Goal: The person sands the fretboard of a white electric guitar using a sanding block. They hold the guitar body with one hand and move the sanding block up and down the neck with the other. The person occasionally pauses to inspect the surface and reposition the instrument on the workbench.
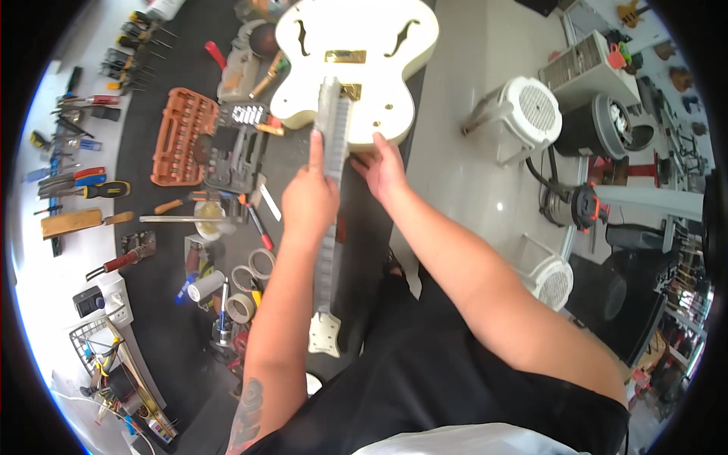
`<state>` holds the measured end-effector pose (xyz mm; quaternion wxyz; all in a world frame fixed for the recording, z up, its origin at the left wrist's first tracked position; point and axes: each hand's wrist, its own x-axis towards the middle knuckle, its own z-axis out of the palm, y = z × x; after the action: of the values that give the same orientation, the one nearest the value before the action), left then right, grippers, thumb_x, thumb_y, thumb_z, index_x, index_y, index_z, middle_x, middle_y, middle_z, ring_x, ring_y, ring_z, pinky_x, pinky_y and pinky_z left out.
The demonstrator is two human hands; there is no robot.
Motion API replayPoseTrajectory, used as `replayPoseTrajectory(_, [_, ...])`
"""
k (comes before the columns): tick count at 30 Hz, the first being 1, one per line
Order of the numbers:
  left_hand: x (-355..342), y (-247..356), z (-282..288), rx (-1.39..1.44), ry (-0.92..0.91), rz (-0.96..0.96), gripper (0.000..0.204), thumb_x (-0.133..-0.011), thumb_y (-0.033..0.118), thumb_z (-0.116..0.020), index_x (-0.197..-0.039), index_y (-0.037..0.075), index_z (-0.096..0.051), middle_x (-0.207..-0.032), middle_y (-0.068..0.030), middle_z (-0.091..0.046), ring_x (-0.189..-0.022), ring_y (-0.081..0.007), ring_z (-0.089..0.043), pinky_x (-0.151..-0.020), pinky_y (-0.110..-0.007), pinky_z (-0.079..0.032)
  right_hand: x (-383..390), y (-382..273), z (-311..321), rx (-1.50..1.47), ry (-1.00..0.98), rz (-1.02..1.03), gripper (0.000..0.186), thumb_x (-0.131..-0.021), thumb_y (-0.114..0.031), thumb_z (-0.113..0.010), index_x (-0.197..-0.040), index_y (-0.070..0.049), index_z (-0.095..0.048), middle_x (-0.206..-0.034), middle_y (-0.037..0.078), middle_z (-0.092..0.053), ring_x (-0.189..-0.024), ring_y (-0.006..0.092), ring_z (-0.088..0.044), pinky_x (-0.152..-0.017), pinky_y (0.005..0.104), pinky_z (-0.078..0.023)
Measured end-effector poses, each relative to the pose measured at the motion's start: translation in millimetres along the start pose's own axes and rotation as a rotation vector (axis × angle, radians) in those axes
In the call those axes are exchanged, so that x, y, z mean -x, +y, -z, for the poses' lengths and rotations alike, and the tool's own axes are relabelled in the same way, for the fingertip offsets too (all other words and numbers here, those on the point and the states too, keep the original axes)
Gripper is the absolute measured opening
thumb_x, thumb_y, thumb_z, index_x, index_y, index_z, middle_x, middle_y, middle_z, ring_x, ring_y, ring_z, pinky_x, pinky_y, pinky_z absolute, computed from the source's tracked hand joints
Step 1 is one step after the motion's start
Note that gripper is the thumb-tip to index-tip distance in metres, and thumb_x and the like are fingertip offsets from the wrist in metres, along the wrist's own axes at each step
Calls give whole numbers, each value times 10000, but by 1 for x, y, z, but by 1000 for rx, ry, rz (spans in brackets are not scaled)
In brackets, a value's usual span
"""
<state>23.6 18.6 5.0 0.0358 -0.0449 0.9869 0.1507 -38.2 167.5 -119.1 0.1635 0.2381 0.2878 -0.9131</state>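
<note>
A white hollow-body guitar with two f-holes and gold pickups lies face up on the dark bench, its neck pointing toward me and its pale headstock nearest my body. Lengthwise over the body end of the fretboard lies a long silver-grey bar. My left hand is closed on this bar, its index finger stretched along it; the palm side is hidden. At the body's near edge, right of the neck, my right hand grips the guitar, thumb against the rim and fingers lower, partly hidden.
Left of the neck lie an orange socket case, a tape roll, a red-handled tool and a steel rod. Screwdrivers and pliers line the left wall. White stools and a black bin stand to the right.
</note>
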Motion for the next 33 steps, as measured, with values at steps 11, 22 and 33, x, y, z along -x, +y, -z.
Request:
replayPoseTrajectory(11, [9, 2, 12, 46, 22, 8, 912, -943, 95, -637, -1775, 195, -277, -1024, -240, -753, -869, -438, -768, -802, -553, -628, -3, 20, 0, 101, 83, 217, 694, -977, -337, -794, -1542, -72, -493, -1486, 135, -606, -1329, 328, -641, -1096, 566, -572])
replayPoseTrajectory(22, [5, 10, 17, 46, -89, 27, 957, -942, 121, -674, -1784, 219, -231, -1094, -255, -749, -947, -455, -757, -860, -560, -616, 8, 17, 15, 76, 23, 229, 903, -986, -445, -800, -1673, -134, -302, -1651, 123, -435, -1503, 363, -490, -1224, 630, -451])
replayPoseTrajectory(33, [-20, 11, 19, -63, -97, -83, 919, -934, 125, -668, -1764, 151, -273, -893, -259, -760, -839, -468, -753, -787, -580, -606, 8, 25, 7, 147, 127, 299, 923, -988, -494, -789, -1612, -107, -229, -1556, 208, -494, -1360, 394, -627, -1121, 574, -568])
